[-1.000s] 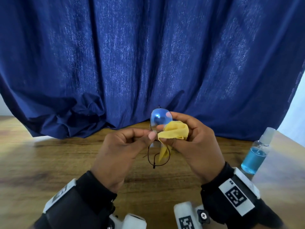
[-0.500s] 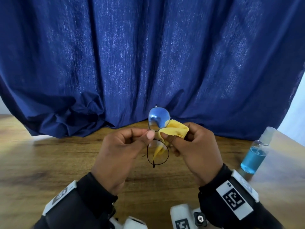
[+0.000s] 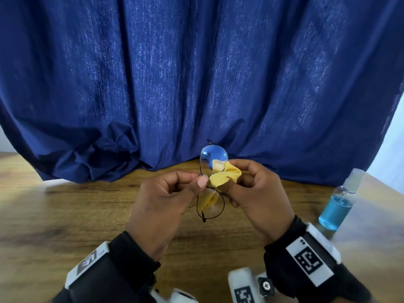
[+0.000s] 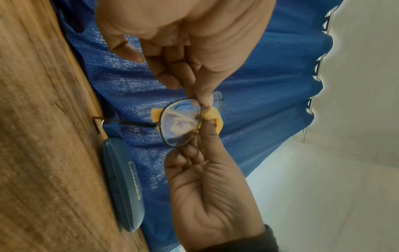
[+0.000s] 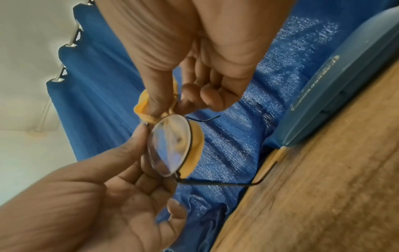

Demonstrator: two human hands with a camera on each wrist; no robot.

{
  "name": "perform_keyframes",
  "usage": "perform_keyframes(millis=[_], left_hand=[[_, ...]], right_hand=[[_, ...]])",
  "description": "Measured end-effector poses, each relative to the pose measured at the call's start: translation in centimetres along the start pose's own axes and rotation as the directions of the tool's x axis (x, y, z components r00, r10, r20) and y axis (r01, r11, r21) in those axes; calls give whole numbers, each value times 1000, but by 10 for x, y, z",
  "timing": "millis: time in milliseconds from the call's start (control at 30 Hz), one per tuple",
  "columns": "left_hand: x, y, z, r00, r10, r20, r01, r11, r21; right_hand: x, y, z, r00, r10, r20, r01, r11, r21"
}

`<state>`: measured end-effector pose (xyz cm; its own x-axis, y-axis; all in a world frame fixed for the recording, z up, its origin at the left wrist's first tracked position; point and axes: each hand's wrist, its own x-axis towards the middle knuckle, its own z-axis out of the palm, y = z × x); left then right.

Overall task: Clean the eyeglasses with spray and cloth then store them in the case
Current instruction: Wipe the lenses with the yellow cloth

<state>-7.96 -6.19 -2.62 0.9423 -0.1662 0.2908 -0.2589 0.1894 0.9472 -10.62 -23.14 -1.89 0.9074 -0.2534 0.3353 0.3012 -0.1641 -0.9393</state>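
I hold thin black wire-framed eyeglasses (image 3: 213, 157) upright above the wooden table, one lens over the other. My left hand (image 3: 200, 179) pinches the frame at the bridge between the lenses. My right hand (image 3: 227, 176) pinches a yellow cloth (image 3: 220, 179) against the lower right of the upper lens; more cloth shows through the lower lens. In the left wrist view the eyeglasses (image 4: 179, 122) sit between both hands, cloth (image 4: 218, 119) beside them. A closed blue case (image 4: 123, 184) lies on the table by the curtain. The spray bottle (image 3: 337, 206) of blue liquid stands at the right.
A dark blue curtain (image 3: 196, 84) hangs behind the table and bunches on it at the left. The wooden table (image 3: 54, 215) spreads out on both sides of my hands. In the right wrist view the case (image 5: 336, 81) lies at the curtain's foot.
My right fingers have shifted the yellow cloth on the upper lens, down and then back up to its lower right edge. My left hand keeps its pinch; the eyeglasses stay almost still.
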Motion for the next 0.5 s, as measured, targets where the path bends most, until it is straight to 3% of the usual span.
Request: perform_keyframes(millis=[100,333,500], left_hand=[[0,-1,0,1000,-2,-7,3,1000,16],[0,2,-1,999,35,3,-35,998,59],[2,0,-3,995,95,24,-97,978,183]], right_hand=[[0,5,5,996,32,-88,-33,999,-15],[-6,1,5,996,-92,16,93,994,-64],[-8,5,9,997,37,65,-49,981,188]])
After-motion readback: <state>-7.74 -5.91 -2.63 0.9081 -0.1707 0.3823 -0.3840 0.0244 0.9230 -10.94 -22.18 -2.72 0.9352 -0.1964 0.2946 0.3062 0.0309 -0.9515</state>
